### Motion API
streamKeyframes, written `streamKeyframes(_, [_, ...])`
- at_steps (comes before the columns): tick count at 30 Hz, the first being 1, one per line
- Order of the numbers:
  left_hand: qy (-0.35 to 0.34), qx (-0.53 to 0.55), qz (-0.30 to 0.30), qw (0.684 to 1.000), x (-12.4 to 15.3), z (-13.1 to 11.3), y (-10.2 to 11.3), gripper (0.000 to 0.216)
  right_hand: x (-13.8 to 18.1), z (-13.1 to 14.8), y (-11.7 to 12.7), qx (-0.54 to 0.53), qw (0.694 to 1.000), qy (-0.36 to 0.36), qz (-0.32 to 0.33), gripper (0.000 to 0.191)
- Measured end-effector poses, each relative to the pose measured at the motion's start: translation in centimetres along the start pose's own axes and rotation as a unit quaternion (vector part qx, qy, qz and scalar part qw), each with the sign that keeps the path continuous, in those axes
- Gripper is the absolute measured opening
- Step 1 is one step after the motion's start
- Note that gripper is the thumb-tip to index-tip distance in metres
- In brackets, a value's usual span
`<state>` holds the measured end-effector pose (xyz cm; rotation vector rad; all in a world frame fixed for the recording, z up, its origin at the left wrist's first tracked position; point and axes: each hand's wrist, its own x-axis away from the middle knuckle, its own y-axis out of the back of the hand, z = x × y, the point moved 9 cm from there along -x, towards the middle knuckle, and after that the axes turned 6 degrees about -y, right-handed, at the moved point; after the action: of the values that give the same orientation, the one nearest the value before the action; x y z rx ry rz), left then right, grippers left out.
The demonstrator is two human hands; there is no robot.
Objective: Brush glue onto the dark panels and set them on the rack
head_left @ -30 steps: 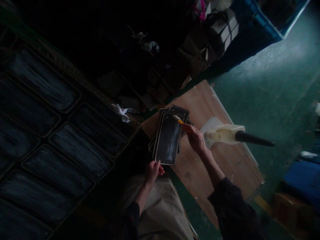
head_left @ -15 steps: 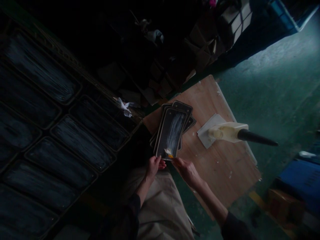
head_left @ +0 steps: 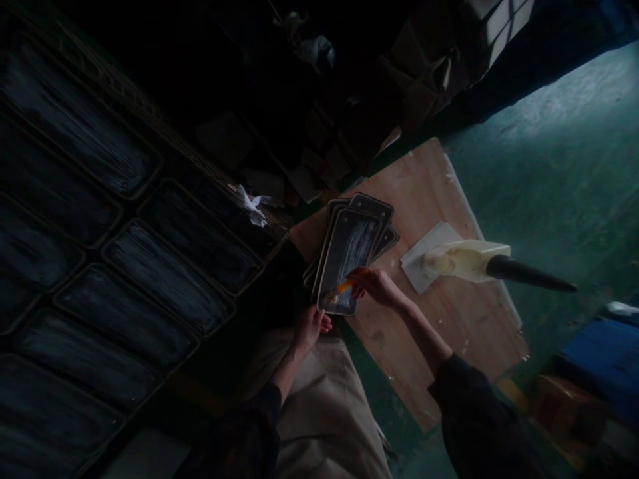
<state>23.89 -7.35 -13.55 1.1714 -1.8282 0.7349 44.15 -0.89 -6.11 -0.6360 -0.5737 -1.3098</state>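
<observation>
A dark rectangular panel (head_left: 344, 239) with rounded corners and a pale rim lies on top of a small stack of similar panels (head_left: 372, 205). Whitish streaks run along its face. My left hand (head_left: 312, 327) pinches the panel's near left corner, thumb on top. In my right hand (head_left: 375, 286) is a brush with an orange handle (head_left: 344, 286); its pale bristles touch the panel near its lower left end. The stack rests at the left edge of a wooden board (head_left: 399, 339).
A cream bottle (head_left: 466, 259) with a long black nozzle sits on a white pad (head_left: 417, 258) to the right. Several streaked dark panels (head_left: 124, 346) lie in rows at left. Blue bins (head_left: 599, 352) and a cardboard box (head_left: 569, 406) stand on the green floor.
My right hand has moved up and over the panel, and the brush tip now lies further left near the panel's lower end. My left hand keeps its hold on the corner.
</observation>
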Motion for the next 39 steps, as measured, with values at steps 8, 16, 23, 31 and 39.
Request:
streamKeyframes(8, [-0.04,-0.06,0.007,0.997,-0.3,-0.7,0.2,0.027,-2.1,1.8,5.8,-0.009,0.985,0.073,-0.159,0.034])
streamKeyframes(16, [-0.037,-0.078,0.012,0.996,-0.5,-0.8,0.3,0.026,-1.8,4.1,10.1,-0.013,0.928,0.153,-0.34,0.029])
streamKeyframes(23, [-0.002,-0.096,0.006,0.995,-0.7,0.0,0.1,0.022,-0.3,7.0,8.5,0.211,0.883,0.22,-0.357,0.026])
streamKeyframes(31, [-0.008,-0.067,0.002,0.998,-0.6,-0.3,0.2,0.021,1.7,5.0,3.3,0.277,0.934,0.16,-0.162,0.028])
streamKeyframes(39, [-0.006,-0.042,-0.007,0.999,-0.7,-0.2,0.3,0.024,2.0,7.5,8.3,0.259,0.893,0.186,-0.318,0.027])
